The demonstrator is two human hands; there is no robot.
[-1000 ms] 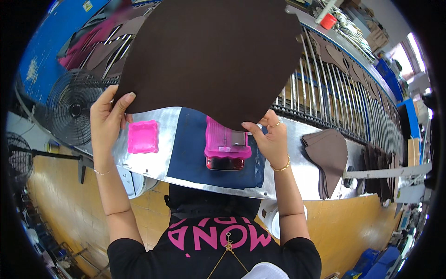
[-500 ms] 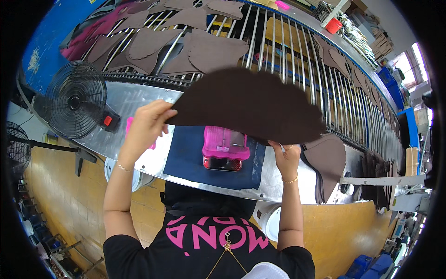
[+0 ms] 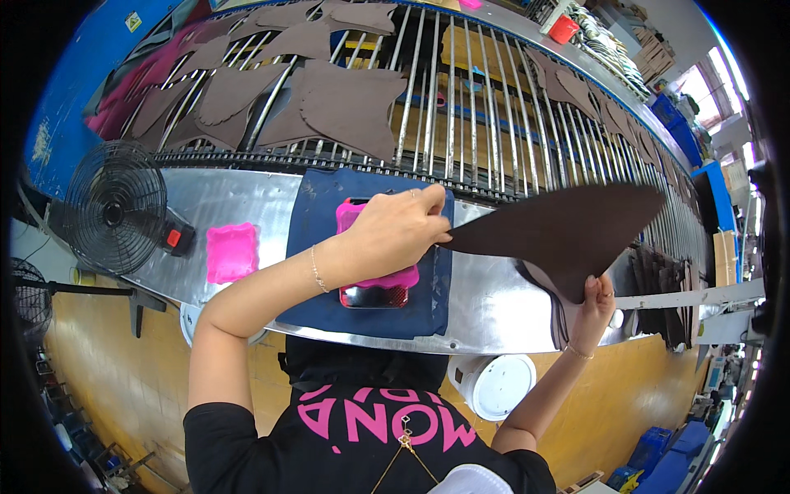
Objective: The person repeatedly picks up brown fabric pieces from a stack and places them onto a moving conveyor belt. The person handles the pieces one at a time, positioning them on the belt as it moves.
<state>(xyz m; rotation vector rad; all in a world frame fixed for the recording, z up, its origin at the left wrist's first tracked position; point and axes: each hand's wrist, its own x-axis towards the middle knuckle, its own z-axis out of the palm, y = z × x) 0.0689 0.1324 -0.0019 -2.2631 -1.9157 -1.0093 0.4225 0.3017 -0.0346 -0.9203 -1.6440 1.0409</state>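
Both hands hold one large dark brown leather piece (image 3: 568, 230), now tilted almost edge-on over the right end of the metal bench (image 3: 485, 300). My left hand (image 3: 395, 230) pinches its left tip above a pink box (image 3: 374, 280) that sits on a dark blue mat (image 3: 313, 239). My right hand (image 3: 597, 300) grips the lower right edge, just above a stack of similar brown pieces (image 3: 559, 317).
Behind the bench runs a rack of metal rods (image 3: 461, 90) with several brown leather pieces (image 3: 346, 107) laid on it. A pink square pad (image 3: 230, 251) and a black fan (image 3: 115, 206) sit at the left. A white round container (image 3: 494, 383) stands below the bench.
The leather piece was held up flat in front of the camera; it has swung down and to the right, with my left hand crossing over the pink box.
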